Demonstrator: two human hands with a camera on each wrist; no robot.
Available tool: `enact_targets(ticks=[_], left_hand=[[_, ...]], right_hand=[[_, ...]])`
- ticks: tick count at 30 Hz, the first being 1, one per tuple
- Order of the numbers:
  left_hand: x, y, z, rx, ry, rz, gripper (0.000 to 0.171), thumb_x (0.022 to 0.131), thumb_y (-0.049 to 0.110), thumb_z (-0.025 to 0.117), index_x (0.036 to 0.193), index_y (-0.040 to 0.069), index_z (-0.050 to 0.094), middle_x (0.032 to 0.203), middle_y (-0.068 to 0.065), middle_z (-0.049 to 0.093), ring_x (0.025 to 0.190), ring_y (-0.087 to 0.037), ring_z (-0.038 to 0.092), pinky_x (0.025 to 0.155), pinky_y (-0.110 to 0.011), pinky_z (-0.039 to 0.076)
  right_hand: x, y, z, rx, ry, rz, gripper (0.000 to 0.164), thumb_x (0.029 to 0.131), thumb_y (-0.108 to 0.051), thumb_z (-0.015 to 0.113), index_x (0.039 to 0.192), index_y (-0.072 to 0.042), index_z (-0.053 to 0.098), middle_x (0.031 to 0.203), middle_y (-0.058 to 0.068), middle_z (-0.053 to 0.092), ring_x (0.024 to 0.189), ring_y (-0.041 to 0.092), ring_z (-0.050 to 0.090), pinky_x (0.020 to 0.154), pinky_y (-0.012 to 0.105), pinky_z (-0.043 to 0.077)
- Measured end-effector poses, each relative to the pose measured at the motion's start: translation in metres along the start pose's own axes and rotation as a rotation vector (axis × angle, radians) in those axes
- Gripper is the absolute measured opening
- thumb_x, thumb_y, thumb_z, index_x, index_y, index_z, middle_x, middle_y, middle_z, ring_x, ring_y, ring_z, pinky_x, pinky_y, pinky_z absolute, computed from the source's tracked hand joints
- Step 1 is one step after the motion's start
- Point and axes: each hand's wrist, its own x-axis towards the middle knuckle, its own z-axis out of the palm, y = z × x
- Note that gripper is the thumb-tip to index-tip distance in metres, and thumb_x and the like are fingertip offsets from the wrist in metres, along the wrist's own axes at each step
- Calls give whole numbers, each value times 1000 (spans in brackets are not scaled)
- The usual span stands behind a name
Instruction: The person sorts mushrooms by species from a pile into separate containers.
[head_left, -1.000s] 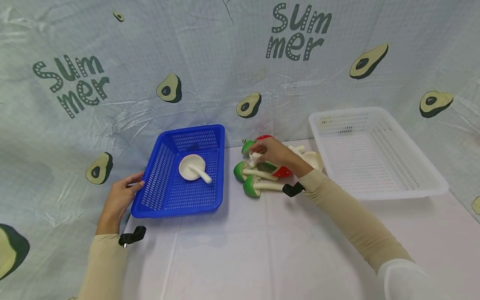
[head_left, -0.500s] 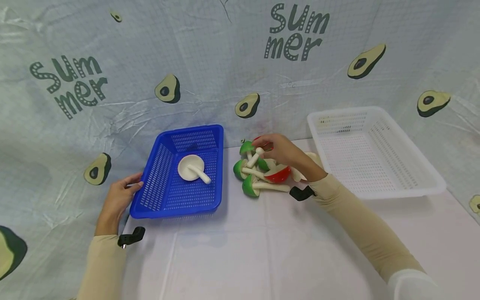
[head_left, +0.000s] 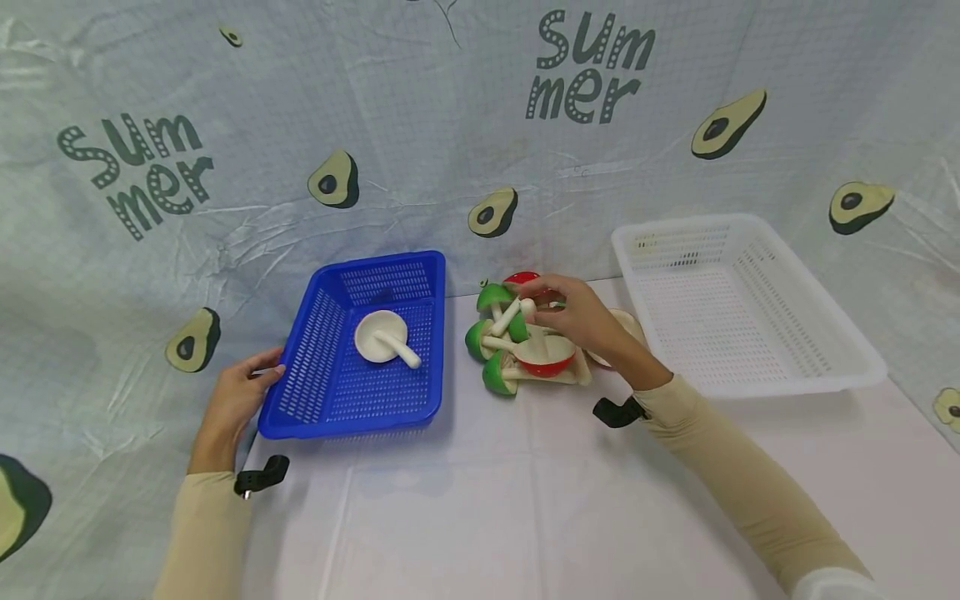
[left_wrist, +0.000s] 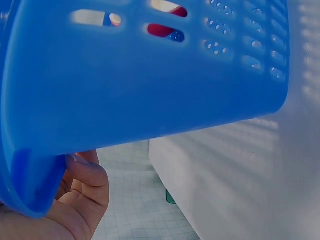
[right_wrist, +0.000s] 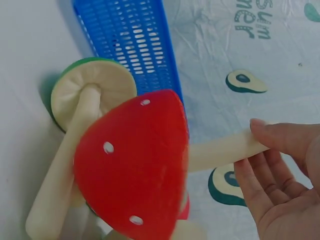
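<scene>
My left hand (head_left: 238, 396) grips the left rim of a blue perforated basket (head_left: 272, 423); in the left wrist view, its fingers (left_wrist: 90, 175) curl under the rim. Inside that basket lies one toy mushroom (head_left: 378, 336), pale underside and stem up. My right hand (head_left: 577, 315) pinches the stem of a red-capped toy mushroom with white dots (right_wrist: 132, 165), its cap hanging low over the pile in the head view. Green-capped mushrooms (head_left: 498, 375) lie just left of it, and another red cap (head_left: 521, 277) shows behind the fingers. Part of the pile is hidden by the right hand.
To the right of the pile stands a white perforated basket (head_left: 720, 321). A white cloth (head_left: 450, 508) covers the table, and an avocado-print sheet (head_left: 420, 125) hangs behind it. Another pale mushroom (head_left: 626, 325) lies beside the white basket, partly behind my right wrist.
My right hand has drawn back a little to the right, and the red mushroom in its fingers now hangs cap down over the front of the pile. The left hand stays at the basket.
</scene>
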Motion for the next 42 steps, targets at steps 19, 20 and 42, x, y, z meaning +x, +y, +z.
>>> enact_targets(ticks=[19,20,42], left_hand=[[-1,1,-2,-15,0,14,49,108,24,49,154,5,43,147,-22,45,101,-13,54,73,-12,47],[-1,1,-2,-17,0,20,49,108,24,49,153,4,44,146,-21,45,99,-11,54,73,-12,48],[-2,3,1,-16,7,-9,49,109,24,47,155,7,42,150,-21,43,107,-19,53,75,-13,46]], right_hand=[[-37,-3,-16,-235,1,79,30,91,-15,77,120,-8,72,112,5,69,92,23,62,77,33,54],[-38,-3,-16,-226,7,75,29,90,-15,78,118,-8,72,111,5,70,91,22,63,76,32,55],[-66,14,1,-113,9,213,22,88,-20,79,93,-5,63,86,6,66,74,17,62,61,26,48]])
